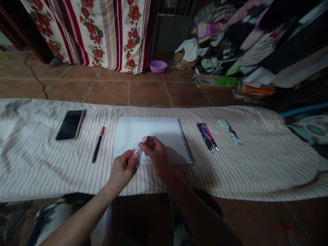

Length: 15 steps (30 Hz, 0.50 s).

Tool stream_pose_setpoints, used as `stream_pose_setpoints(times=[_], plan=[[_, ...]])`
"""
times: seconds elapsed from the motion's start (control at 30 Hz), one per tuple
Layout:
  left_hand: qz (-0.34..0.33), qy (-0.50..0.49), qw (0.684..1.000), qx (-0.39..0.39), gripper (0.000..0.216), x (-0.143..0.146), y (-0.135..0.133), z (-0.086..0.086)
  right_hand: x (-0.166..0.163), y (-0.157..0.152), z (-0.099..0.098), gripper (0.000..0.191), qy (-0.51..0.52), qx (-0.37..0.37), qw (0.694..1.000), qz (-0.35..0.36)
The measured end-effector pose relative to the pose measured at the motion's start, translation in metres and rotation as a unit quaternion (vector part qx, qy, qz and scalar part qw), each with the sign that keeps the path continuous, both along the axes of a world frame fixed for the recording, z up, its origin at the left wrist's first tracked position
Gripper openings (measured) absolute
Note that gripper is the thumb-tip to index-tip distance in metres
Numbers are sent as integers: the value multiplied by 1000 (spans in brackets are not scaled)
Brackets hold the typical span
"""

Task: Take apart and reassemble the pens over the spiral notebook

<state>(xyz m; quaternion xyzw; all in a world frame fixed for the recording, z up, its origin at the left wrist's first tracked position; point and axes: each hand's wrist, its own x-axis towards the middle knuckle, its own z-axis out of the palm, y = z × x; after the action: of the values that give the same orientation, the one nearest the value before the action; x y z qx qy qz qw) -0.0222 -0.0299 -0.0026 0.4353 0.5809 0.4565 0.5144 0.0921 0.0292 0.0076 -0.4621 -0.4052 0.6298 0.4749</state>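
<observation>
Both my hands meet over the near edge of a spiral notebook (pixel 153 131) that lies open on a striped cloth (pixel 256 171). My left hand (pixel 124 169) and my right hand (pixel 155 152) each pinch an end of a pink pen (pixel 139 147). The pen runs slanted between them, just above the printed page. Fingers of both hands are curled closed around it.
A black phone (pixel 70 125) and a black pen with an orange end (pixel 98 144) lie left of the notebook. Several pens (pixel 207 136) and a patterned pen (pixel 230 131) lie to its right. Beyond the cloth are tiled floor, a purple bowl (pixel 158 66) and piled clothes (pixel 230 37).
</observation>
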Motion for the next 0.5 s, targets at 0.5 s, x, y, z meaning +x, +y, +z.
stream_pose_setpoints(times=[0.5], plan=[[21,8,1000,2,29,2,0,4,1,-2,0,38,6,25,999,28]])
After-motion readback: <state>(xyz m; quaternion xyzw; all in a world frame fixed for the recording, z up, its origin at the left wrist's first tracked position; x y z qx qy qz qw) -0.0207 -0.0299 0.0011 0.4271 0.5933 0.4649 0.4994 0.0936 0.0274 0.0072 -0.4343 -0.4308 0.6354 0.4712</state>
